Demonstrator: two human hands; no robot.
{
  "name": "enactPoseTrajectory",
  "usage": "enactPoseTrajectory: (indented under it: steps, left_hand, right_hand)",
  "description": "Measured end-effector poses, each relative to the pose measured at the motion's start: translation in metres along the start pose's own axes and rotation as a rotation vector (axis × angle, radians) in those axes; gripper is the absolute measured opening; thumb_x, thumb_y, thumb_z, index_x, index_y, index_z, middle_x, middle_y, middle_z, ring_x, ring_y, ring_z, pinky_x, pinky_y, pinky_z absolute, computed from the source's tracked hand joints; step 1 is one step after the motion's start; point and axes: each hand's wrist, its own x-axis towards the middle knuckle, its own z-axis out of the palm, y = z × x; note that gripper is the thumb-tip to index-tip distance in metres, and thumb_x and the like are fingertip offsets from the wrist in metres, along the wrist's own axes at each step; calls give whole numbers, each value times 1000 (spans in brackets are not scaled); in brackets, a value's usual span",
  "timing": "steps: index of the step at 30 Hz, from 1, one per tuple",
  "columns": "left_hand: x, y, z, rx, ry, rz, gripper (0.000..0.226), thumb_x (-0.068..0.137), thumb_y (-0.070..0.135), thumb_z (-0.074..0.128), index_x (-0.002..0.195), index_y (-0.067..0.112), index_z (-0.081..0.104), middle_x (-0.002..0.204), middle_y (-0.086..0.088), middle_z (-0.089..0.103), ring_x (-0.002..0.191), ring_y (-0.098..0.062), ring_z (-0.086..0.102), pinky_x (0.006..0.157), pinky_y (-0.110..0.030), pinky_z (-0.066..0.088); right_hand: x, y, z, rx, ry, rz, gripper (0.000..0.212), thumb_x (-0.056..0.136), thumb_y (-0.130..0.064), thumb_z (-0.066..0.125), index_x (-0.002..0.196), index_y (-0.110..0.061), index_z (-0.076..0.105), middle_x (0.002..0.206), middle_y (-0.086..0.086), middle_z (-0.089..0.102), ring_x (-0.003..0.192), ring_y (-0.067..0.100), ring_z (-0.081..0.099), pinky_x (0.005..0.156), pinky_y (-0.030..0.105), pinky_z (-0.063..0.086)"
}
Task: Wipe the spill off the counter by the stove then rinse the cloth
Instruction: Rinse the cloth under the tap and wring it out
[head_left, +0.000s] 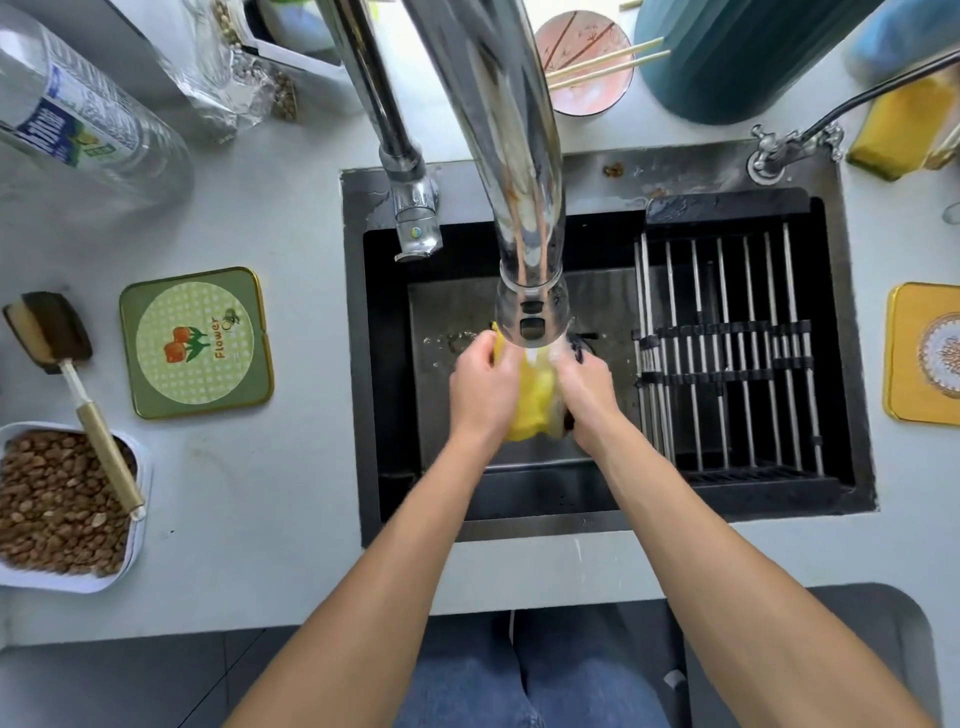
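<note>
I have the yellow cloth (531, 400) bunched between both hands inside the black sink (389, 364), right under the faucet spout (530, 317), where water appears to be running onto it. My left grip (480, 387) is closed around the cloth's left side, fingers curled over the top edge; my right grip (587, 395) is closed on the opposite side, pressing inward, so the cloth is squeezed between the two. I judge this to be the rinsing step, with the wiping behind me. What could go wrong from here: the spout sits just above my knuckles, so lifting the cloth carelessly would knock my hands against it. Squeezing too hard under the stream could throw water forward of my grips onto the bench (291, 493), and leftward toward the tray of nuts (62, 506) well off to that side. The drying rack (727, 353) lies just right of my right grip; a loose corner of cloth could snag on its bars if I swing that way.
</note>
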Motion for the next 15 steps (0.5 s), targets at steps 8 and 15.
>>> enactPoseTrajectory:
  steps: [8, 15]
  left_hand:
    - [1, 2, 8, 384, 94, 65, 44, 97, 50, 55, 93, 12, 76, 96, -14, 77, 90, -40, 72, 70, -40, 54]
    - [-22, 16, 28, 44, 117, -18, 51, 85, 64, 48, 76, 20, 72, 69, 6, 71, 66, -14, 66, 50, -21, 41]
  right_hand:
    - [-17, 2, 23, 315, -134, 96, 32, 100, -36, 64, 78, -15, 76, 73, 2, 76, 65, 16, 72, 61, 30, 57]
    - [-12, -19, 30, -49, -33, -129, 15, 108, -31, 52, 98, -26, 62, 104, 2, 71, 97, 24, 67, 89, 40, 57]
